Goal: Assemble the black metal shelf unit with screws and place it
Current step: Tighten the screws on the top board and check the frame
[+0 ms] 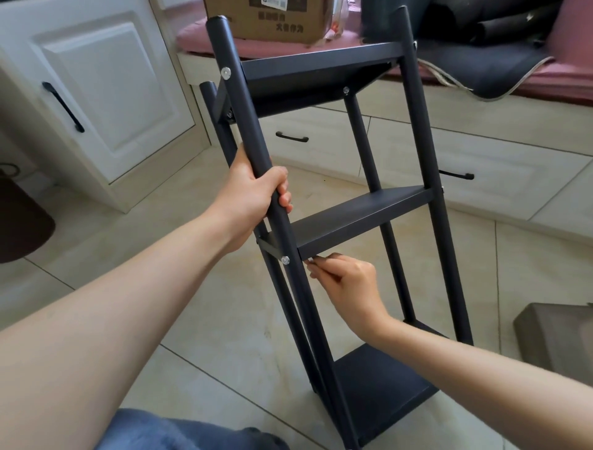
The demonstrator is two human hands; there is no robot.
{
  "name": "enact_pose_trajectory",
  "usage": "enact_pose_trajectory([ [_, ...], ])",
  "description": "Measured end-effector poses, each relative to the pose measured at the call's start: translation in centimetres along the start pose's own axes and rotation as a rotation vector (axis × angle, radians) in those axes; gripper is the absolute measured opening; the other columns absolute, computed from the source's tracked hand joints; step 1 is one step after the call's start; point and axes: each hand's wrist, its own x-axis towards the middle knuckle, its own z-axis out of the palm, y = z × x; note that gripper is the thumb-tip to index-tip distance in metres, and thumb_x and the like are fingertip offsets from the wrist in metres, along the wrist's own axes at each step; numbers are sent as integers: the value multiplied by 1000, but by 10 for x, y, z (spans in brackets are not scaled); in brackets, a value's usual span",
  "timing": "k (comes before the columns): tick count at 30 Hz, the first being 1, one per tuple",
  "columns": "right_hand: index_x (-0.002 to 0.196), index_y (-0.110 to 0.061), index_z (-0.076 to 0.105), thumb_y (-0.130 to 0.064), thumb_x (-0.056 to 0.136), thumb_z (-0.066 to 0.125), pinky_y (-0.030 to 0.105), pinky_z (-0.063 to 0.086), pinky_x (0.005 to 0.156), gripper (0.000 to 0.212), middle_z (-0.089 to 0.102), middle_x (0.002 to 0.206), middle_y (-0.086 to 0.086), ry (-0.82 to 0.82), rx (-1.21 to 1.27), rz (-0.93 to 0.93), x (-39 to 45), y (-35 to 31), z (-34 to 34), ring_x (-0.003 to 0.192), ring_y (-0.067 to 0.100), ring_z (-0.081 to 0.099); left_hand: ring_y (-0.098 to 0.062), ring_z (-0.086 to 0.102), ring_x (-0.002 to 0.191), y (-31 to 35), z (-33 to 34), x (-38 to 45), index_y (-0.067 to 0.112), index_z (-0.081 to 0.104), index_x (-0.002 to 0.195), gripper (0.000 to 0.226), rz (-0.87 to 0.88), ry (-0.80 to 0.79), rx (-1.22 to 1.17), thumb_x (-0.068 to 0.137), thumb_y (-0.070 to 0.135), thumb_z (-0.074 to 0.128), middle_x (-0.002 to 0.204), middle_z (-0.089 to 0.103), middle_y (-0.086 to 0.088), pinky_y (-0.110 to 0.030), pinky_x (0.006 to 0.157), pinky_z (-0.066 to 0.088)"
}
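Your left hand grips the shelf unit's front post mid-frame; your right hand pinches a small tool, barely visible, under the middle shelf.

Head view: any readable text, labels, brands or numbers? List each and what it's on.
Cardboard box: two rows of printed dark characters on its front face, too blurred to read.
White label at the box's top edge: print too small to read.
Black shelf unit: no text or markings visible.

Cardboard box on pink cushion, white cabinet beside
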Motion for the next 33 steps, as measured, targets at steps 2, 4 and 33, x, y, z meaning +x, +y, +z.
enact_pose_trajectory([
  [2,84,2,77,-3,88,71,39,53,62,9,69,71,9,33,13,-5,0,3,6,62,24,64,-16,49,55,-1,0,3,21,37,100,22,-6,3,0,100,3,50,64,48,-1,-27,58,52],
  [4,83,3,76,-3,89,69,41,52,57,10,66,68,10,59,22,-12,1,5,12,58,26,59,-16,48,55,-2,-1,5,20,36,100,21,-9,9,-3,100,3,49,63,48,0,-28,59,52],
  [33,98,-7,73,-10,100,54,13,42,73,20,65,86,-6,-332,-82,-22,5,14,-24,73,6,56,-17,51,55,-9,-1,8,14,38,108,19,-4,-13,6,99,4,52,62,50,1,-30,62,53],
])
